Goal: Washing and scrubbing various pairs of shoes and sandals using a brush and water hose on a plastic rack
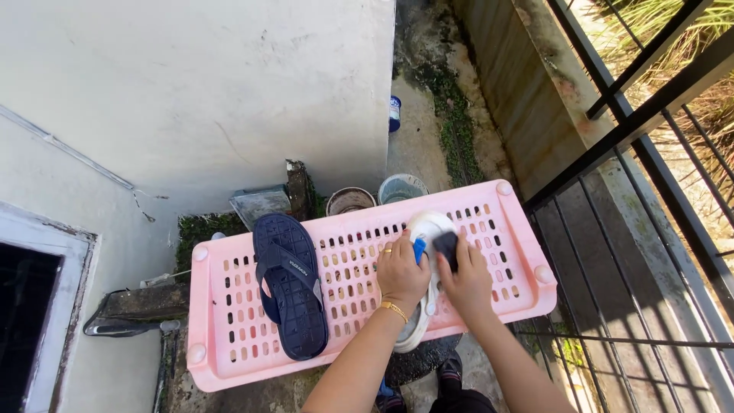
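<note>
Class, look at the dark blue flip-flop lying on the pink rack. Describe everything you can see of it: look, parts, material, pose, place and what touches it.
The dark blue flip-flop lies sole-side down on the left part of the pink slotted rack, toe end towards the wall and heel towards the person. It looks like rubber or foam, with a grid-textured footbed and a wide Y-shaped strap in the same blue. It seems whole. Only the rack touches it; the left hand and right hand are apart from it, on a white shoe.

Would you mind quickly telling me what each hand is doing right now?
Left hand: closed on a blue-handled brush, resting on the white shoe.
Right hand: closed around the white shoe's dark part on the pink rack.
</note>
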